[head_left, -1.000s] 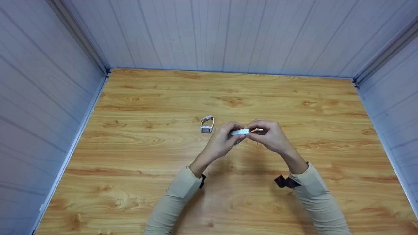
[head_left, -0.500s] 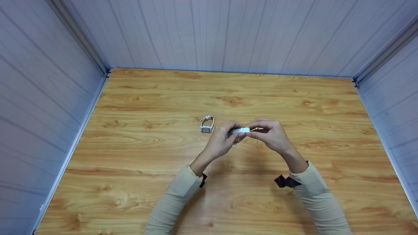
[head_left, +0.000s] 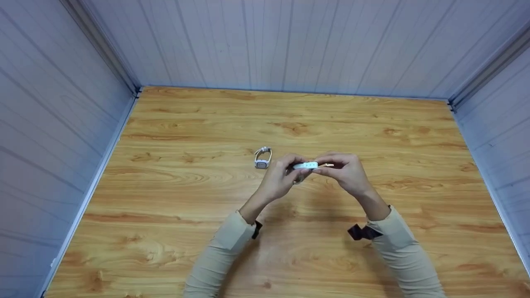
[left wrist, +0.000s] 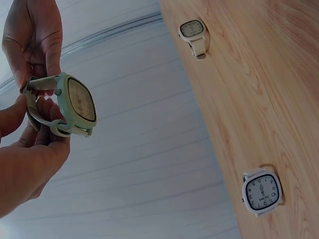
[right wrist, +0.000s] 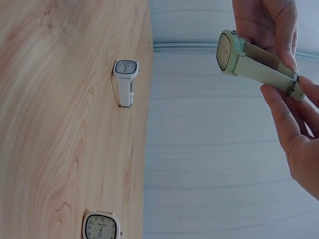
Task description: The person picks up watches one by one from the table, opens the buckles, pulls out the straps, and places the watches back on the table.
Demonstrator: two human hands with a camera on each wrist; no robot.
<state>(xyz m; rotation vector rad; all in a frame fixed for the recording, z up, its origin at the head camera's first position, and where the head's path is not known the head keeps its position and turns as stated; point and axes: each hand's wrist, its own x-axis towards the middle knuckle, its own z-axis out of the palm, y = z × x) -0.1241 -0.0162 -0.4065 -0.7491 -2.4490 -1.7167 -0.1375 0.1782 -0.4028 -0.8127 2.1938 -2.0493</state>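
Both hands hold a pale green wristwatch (left wrist: 77, 102) above the table. Near the buckle (right wrist: 292, 85), the left hand (head_left: 276, 178) and the right hand (head_left: 344, 170) pinch its strap (head_left: 306, 165). The strap forms a loop, its two ends brought together at the buckle between the fingertips. In the right wrist view the right hand (right wrist: 301, 144) has thumb and fingers at the strap end, and the left hand (right wrist: 269, 25) grips from the other side. Fingers partly hide the buckle, so I cannot tell whether it is fastened.
A white wristwatch (head_left: 261, 162) lies on the wooden table (head_left: 198, 132), left of the hands. Another light watch (left wrist: 193, 30) shows on the table in the wrist views. Pale panel walls (head_left: 265, 45) enclose the back and sides.
The hands stay almost in place, shifting the strap slightly between the fingertips. The strap's holed side turns a little more toward the head camera. The watch on the table stays where it was.
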